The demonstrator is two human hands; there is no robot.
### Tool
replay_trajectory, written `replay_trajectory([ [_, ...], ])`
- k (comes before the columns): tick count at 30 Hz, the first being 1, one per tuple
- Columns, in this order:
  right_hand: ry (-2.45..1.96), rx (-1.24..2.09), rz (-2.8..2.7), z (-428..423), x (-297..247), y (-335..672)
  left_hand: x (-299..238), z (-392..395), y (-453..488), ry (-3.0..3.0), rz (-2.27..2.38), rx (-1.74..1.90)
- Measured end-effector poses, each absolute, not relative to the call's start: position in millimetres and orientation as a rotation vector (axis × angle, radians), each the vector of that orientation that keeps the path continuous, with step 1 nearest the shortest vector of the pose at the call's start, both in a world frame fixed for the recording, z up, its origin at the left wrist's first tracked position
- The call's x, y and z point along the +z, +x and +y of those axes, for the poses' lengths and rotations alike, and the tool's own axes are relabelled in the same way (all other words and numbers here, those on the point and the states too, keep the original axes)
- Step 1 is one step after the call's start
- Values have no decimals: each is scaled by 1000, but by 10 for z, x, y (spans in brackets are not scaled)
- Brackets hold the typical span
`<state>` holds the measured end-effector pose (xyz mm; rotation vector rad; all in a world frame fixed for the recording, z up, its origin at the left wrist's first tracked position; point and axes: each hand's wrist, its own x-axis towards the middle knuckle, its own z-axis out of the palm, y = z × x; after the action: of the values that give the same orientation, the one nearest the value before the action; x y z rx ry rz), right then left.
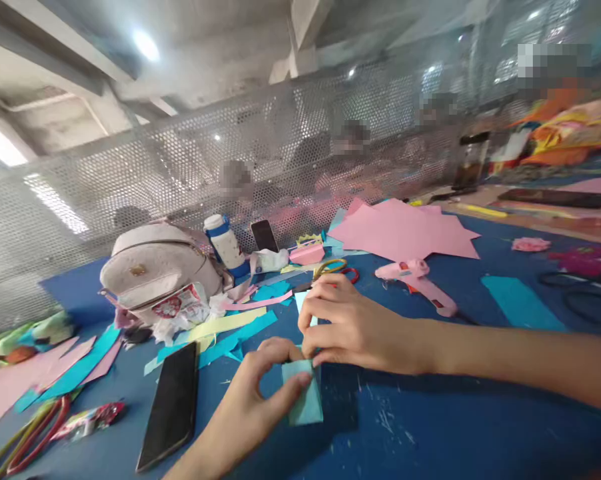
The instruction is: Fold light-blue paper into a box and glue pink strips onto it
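Over the blue table, a pale turquoise paper strip (306, 405) is between my two hands. My left hand (258, 390) pinches it, thumb on the front and index finger curled behind. My right hand (353, 327) comes in from the right with bent fingers, its fingertips on the upper part of the strip beside my left fingers. A lighter end of paper shows behind the right fingers; whether it belongs to the same strip I cannot tell. Just beyond the right hand lie scissors (330, 267) with looped handles, partly hidden. A pink glue gun (416, 283) rests on its side farther right.
A black phone (170, 403) lies left of my left hand. Behind it are paper scraps (230, 327), a pale backpack (155, 267) and a bottle (225, 243). Pink paper sheets (405, 230) lie at the back. A perforated metal screen (280, 147) stands behind, with people beyond.
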<state>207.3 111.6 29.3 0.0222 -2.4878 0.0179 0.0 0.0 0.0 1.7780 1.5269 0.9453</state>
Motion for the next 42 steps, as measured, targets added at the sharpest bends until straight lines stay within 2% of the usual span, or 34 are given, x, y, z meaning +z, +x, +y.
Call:
replay_trajectory([
  [19,30,95,-2525,1095,336,2068,53,45,36,2020,1335,1038],
  [24,-61,211,-2399,1126,313,2061,128,55,24,2363,1422,1277],
  [31,-157,467,-2208,1065,207,2004,65,32,-31,3026,1353,1365],
  [42,-155,563,-2103,985,133,1958,71,45,-35,2996,1280,1418],
])
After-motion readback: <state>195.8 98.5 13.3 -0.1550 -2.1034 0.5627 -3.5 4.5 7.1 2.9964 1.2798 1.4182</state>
